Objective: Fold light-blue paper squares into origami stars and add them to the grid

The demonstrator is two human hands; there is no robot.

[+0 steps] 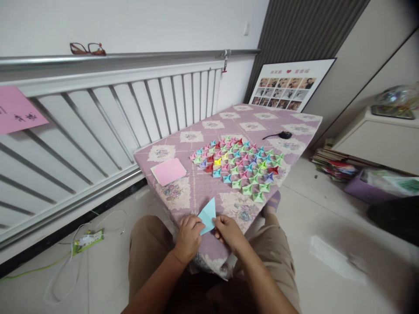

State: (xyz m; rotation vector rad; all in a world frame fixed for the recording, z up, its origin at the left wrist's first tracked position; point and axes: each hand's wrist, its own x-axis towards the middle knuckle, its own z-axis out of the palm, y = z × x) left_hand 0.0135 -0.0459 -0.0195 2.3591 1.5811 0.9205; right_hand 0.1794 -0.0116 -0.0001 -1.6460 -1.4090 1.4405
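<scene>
From the head view, I hold a light blue paper just below the middle of the frame, over the near end of the counter. It is folded to a point that aims up and slightly right. My left hand grips its lower left edge, thumb lying on top and fingers curled beside it. My right hand pinches its right edge between thumb and forefinger, the other fingers bent in. I cannot tell whether the paper touches the cloth, which is purple with pale flowered patches.

Right of the frame's middle, small folded paper pieces stand in slanting rows: green, pink, blue, red, yellow and purple. To the left of them lies a short stack of paper, pink on top. Beyond the rows, toward the upper right, sits a small black object with a thin tail reaching left.

A photo board leans at the upper right. Glasses rest on the pipe at the upper left, above a white radiator. At the lower left, a power strip and cords lie on the floor
</scene>
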